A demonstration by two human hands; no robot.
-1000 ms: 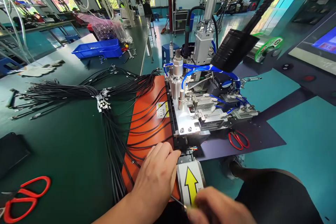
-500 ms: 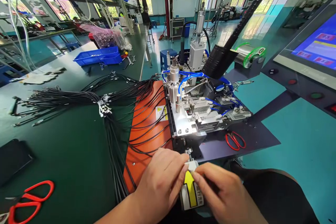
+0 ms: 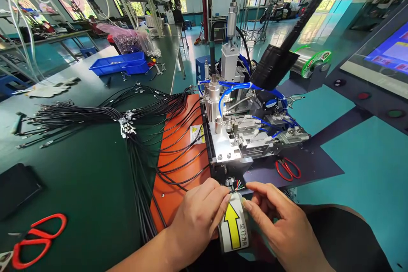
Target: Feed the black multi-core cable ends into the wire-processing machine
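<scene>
My left hand (image 3: 204, 206) pinches a black cable end between thumb and forefinger, just above the machine's front end. Thin coloured wires (image 3: 238, 185) fan out of that cable end towards the right. Close to the wire tips is my right hand (image 3: 279, 216), its thumb and forefinger apart with nothing visible between them. Under both hands lies a white label with a yellow arrow (image 3: 233, 229) on a rounded end piece. Black cables (image 3: 181, 161) lie across the orange plate (image 3: 174, 197) to the left.
Ahead stands a metal machine (image 3: 229, 140) with blue air tubes. Red-handled scissors (image 3: 288, 168) lie at its right, another red pair (image 3: 40, 238) at lower left. A bundle of cables (image 3: 79, 114) and a blue tray (image 3: 119, 63) occupy the green bench. A screen (image 3: 390, 55) stands at right.
My right hand has moved right, away from the cable end, and its fingers have parted. The coloured wires now show, spread out. My left hand stays nearly in place.
</scene>
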